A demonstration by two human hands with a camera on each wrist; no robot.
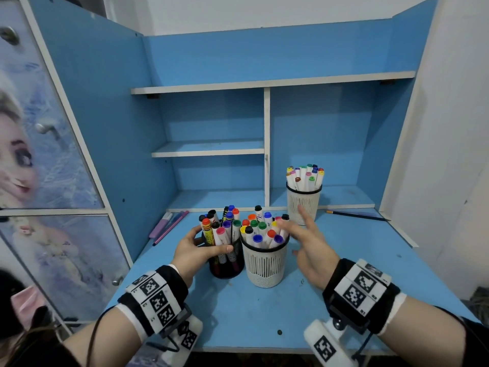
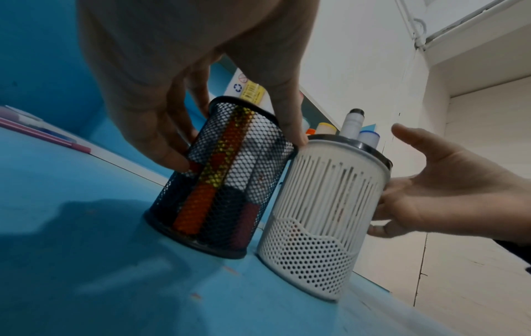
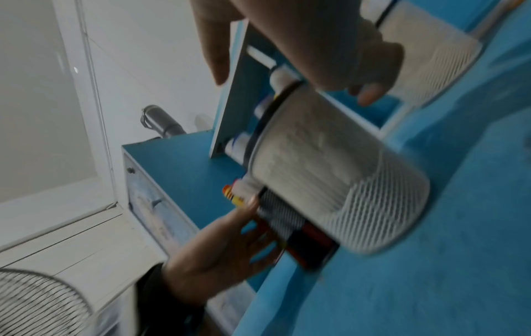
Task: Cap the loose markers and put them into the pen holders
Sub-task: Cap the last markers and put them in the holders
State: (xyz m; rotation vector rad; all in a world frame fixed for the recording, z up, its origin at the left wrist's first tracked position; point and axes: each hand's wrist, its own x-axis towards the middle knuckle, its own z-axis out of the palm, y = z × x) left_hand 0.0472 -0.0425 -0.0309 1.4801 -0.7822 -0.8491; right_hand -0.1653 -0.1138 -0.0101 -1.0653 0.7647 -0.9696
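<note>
Head view: your left hand [image 1: 191, 247] is grasping the black mesh holder [image 1: 227, 266] mid-desk; your right hand [image 1: 308, 243] is hovering, fingers released, beside the white holder [image 1: 265, 266].

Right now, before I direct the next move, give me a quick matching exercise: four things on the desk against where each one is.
Things:
1. black mesh holder
2. near white holder
3. far white holder
4. blue pencil

Places:
A. lying at the desk's back right
B. gripped by the left hand
C. by the shelf divider
D. beside the open right hand

Pairs: 1-B, 2-D, 3-C, 4-A
</note>
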